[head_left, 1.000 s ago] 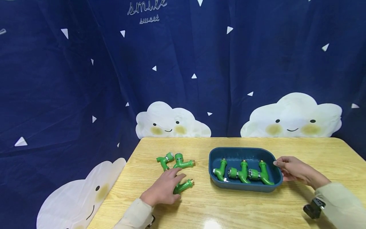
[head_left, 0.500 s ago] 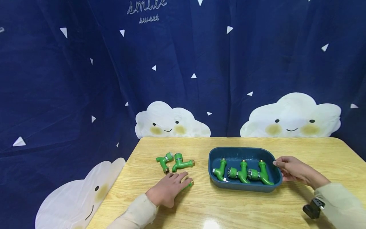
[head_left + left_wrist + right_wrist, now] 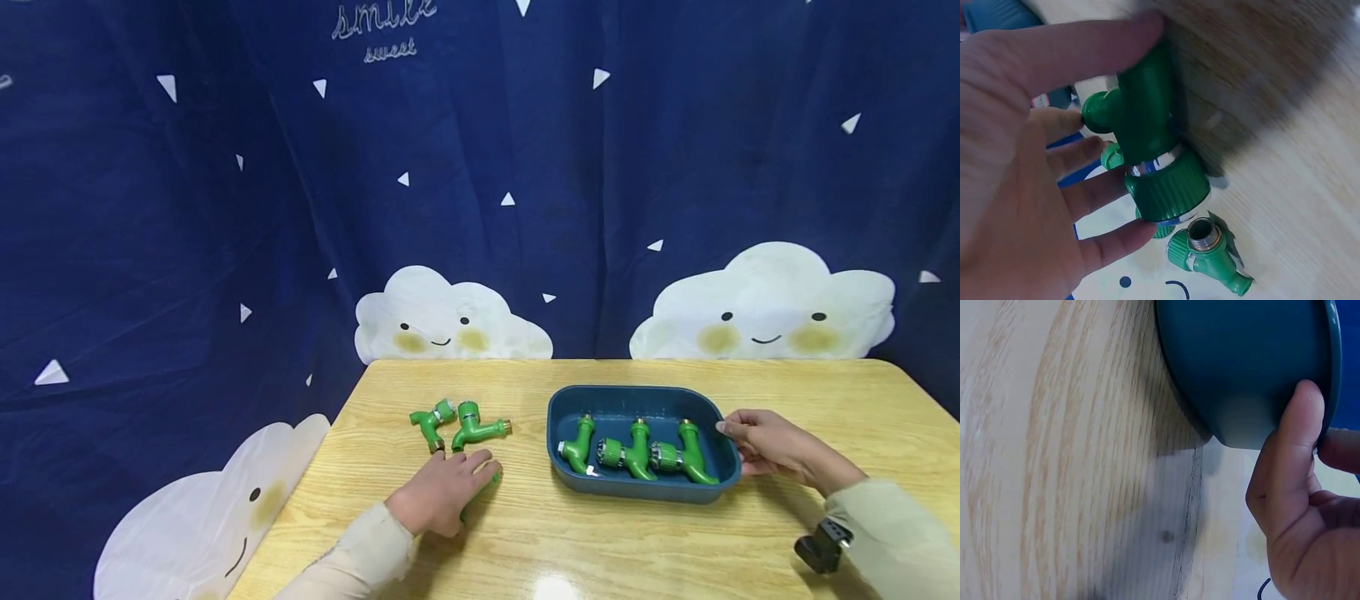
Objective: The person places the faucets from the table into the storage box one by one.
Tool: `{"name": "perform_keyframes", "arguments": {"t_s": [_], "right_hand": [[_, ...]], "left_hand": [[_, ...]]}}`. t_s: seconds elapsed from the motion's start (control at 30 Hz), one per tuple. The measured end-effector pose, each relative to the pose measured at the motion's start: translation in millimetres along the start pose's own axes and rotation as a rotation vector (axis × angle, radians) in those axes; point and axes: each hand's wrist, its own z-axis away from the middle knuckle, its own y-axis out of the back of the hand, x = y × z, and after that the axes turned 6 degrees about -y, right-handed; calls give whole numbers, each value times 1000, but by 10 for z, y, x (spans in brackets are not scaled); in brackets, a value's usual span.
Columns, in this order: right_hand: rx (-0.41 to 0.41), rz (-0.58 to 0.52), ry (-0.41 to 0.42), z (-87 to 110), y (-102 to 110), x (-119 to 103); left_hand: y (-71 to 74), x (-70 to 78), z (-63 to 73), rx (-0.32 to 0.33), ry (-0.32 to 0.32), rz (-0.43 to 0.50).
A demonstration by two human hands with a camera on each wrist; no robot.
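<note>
Tub (image 3: pixel 637 492): dark blue, rounded corners, sits on the wooden table (image 3: pixel 622 546).
Tub contents: three green taps side by side, brass ends toward the tub's far wall. Left tap (image 3: pixel 578 448), middle tap (image 3: pixel 639 454), right tap (image 3: pixel 692 454). Middle and right ones have ridged knobs pointing at the tub's left end.
Left hand (image 3: pixel 438 492): left of the tub, well apart from it, about level with its near wall. Partly closed round the held tap (image 3: pixel 1147 112): thumb across one side, the other fingers only slightly bent along the opposite side, out to the ridged knob. Can't tell if that tap is clear of the table.
Right hand (image 3: pixel 772 446): at the tub's right end, thumb and fingers pinching the rim, thumb on one face of the wall, fingers on the other.
Loose taps: two more left of the tub, level with its far half. Inner tap (image 3: pixel 480 431) points its brass end toward the tub; outer tap (image 3: pixel 429 425) is just beside it, farther from the tub.
Behind tub: navy curtain (image 3: pixel 450 208) with white triangles; smiling clouds (image 3: pixel 765 287) along the table's far edge.
Right of tub, near side: pale sleeve (image 3: pixel 892 533), small black device (image 3: pixel 819 550) at the cuff.
</note>
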Motion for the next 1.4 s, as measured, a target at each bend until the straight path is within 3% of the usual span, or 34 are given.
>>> {"name": "perform_keyframes", "arguments": {"t_s": [0.2,0.33,0.73,1.4], "right_hand": [[-15,-6,14,-1,7,-20],[-24,-10,22,4,11,-24],[0,13,-9,11,6,-15],[-32,-1,8,15,15,-9]], "left_hand": [[29,-14,15,-12,-18,60],[42,-11,13,-18,-20,53],[45,53,-29,-72,59,115],[17,95,-26,-34,115,292]]}}
